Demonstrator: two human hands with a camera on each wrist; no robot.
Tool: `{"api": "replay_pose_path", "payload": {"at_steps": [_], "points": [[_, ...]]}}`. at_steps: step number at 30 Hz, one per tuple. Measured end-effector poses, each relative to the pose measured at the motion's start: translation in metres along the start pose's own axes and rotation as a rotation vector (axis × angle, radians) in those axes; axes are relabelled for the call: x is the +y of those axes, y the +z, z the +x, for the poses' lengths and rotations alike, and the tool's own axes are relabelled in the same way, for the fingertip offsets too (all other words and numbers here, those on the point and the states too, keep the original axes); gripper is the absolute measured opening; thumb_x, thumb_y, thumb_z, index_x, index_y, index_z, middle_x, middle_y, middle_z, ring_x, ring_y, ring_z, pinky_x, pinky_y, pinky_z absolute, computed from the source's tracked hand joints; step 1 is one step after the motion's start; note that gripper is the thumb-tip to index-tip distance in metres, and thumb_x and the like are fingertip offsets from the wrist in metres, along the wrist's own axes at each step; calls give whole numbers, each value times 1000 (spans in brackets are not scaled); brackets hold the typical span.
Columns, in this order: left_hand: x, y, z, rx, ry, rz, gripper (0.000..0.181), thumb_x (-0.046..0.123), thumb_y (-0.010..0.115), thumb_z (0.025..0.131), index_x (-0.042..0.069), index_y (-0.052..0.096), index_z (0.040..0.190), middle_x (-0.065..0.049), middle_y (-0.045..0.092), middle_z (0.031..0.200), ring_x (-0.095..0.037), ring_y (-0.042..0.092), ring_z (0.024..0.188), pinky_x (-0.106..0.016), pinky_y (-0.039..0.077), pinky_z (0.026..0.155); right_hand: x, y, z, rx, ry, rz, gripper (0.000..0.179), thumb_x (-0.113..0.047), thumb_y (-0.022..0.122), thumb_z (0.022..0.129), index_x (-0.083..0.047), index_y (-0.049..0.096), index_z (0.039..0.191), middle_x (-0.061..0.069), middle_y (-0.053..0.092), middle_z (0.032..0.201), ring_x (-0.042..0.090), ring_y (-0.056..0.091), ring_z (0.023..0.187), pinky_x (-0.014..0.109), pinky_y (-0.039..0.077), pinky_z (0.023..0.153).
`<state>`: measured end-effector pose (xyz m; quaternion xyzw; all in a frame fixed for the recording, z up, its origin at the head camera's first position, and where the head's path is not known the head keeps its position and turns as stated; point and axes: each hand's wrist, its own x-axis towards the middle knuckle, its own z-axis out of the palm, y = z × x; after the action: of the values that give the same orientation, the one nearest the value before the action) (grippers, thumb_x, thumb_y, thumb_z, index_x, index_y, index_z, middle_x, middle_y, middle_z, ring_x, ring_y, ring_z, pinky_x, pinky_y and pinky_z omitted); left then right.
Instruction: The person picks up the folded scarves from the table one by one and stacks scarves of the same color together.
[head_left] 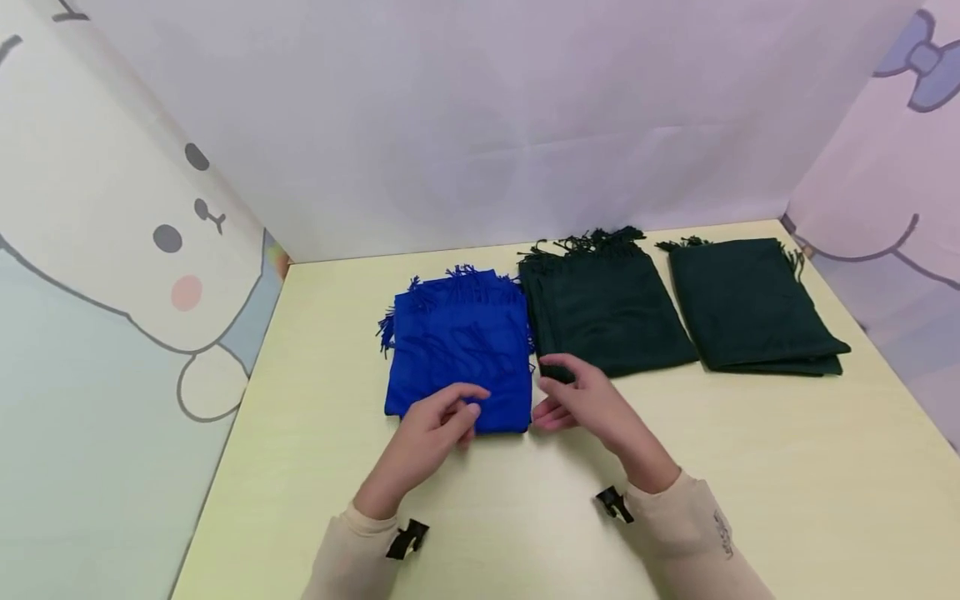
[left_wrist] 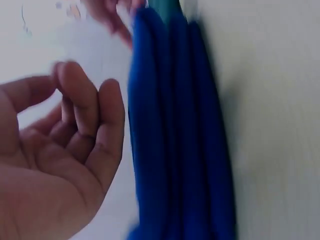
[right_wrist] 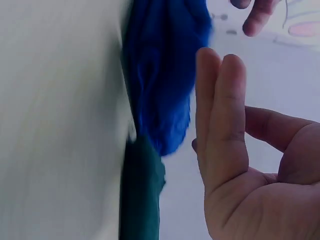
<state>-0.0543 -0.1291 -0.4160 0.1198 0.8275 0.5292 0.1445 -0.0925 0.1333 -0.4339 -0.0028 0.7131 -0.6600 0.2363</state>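
A folded blue scarf (head_left: 457,333) with fringed edges lies on the table, its stacked layers showing in the left wrist view. Over its front edge hovers my left hand (head_left: 435,429), fingers loosely bent with nothing in them. My right hand (head_left: 585,400) is just off the scarf's front right corner, also holding nothing; its fingers look fairly straight in the right wrist view. Beside the blue scarf, to its right, lies a folded dark green scarf (head_left: 607,312) with fringe at the back. Part of its front left corner is hidden behind my right hand.
A second folded dark green scarf (head_left: 750,308) lies farther right, close to the table's right edge. The pale yellow table (head_left: 322,458) meets a white backdrop (head_left: 487,125) at the back. Panels with cartoon drawings (head_left: 135,250) stand at both sides.
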Motion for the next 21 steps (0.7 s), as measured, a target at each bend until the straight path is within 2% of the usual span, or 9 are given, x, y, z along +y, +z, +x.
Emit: {"api": "replay_pose_path", "payload": {"at_steps": [3, 6, 8, 10, 12, 14, 17, 19, 21], "points": [[11, 22, 17, -55, 11, -130, 27, 26, 53, 105, 17, 62, 128, -8, 69, 100, -26, 67, 89, -38, 57, 83, 1, -26, -6, 123, -70, -18, 45, -18, 56, 103, 4, 45, 140, 24, 70, 94, 29, 73, 79, 40, 61, 72], [20, 45, 32, -107, -13, -242, 29, 22, 53, 105, 16, 58, 132, -11, 65, 122, -31, 65, 105, -38, 55, 92, 3, -58, -18, 291, -141, -88, 41, -21, 56, 104, 8, 53, 132, 21, 65, 101, 23, 68, 81, 32, 60, 74], [26, 59, 39, -129, -41, -281, 31, 21, 52, 105, 17, 56, 135, -11, 59, 134, -32, 62, 114, -41, 53, 96, 5, -80, -28, 395, -142, -147, 43, -26, 55, 104, 8, 54, 131, 20, 61, 107, 21, 66, 82, 27, 58, 74], [30, 72, 44, -142, -79, -288, 34, 23, 53, 104, 17, 53, 138, -8, 52, 144, -32, 56, 126, -46, 49, 101, 6, -101, -38, 450, -86, -206, 48, -33, 52, 104, 5, 52, 134, 22, 57, 115, 20, 64, 85, 27, 58, 77], [32, 84, 46, -153, -126, -303, 39, 25, 54, 103, 18, 49, 141, -6, 42, 153, -32, 46, 137, -51, 43, 107, 8, -120, -47, 463, -2, -243, 58, -41, 49, 104, 4, 45, 140, 26, 53, 126, 20, 66, 89, 36, 56, 88], [32, 93, 47, -144, -176, -351, 45, 23, 55, 101, 18, 45, 145, -7, 29, 160, -33, 34, 145, -54, 37, 111, 10, -136, -53, 443, 79, -253, 67, -48, 46, 103, 2, 36, 147, 29, 47, 135, 20, 68, 94, 48, 48, 101], [31, 104, 51, -102, -229, -563, 53, 13, 52, 100, 13, 34, 149, -15, 8, 165, -36, 21, 149, -54, 36, 112, 13, -151, -59, 410, 150, -201, 78, -54, 44, 102, 1, 23, 153, 30, 38, 145, 19, 69, 100, 59, 35, 109], [31, 108, 55, -48, -247, -716, 55, 8, 50, 99, 10, 28, 150, -18, 2, 164, -38, 25, 145, -53, 39, 110, 15, -157, -61, 388, 147, -153, 79, -53, 44, 102, 2, 20, 154, 30, 37, 144, 18, 69, 102, 52, 39, 110], [33, 110, 60, -5, -259, -852, 56, 3, 47, 99, 9, 25, 150, -19, 0, 162, -37, 27, 141, -52, 40, 109, 18, -159, -63, 375, 126, -103, 77, -50, 45, 103, 3, 21, 153, 26, 41, 139, 16, 67, 102, 39, 47, 104]]}}
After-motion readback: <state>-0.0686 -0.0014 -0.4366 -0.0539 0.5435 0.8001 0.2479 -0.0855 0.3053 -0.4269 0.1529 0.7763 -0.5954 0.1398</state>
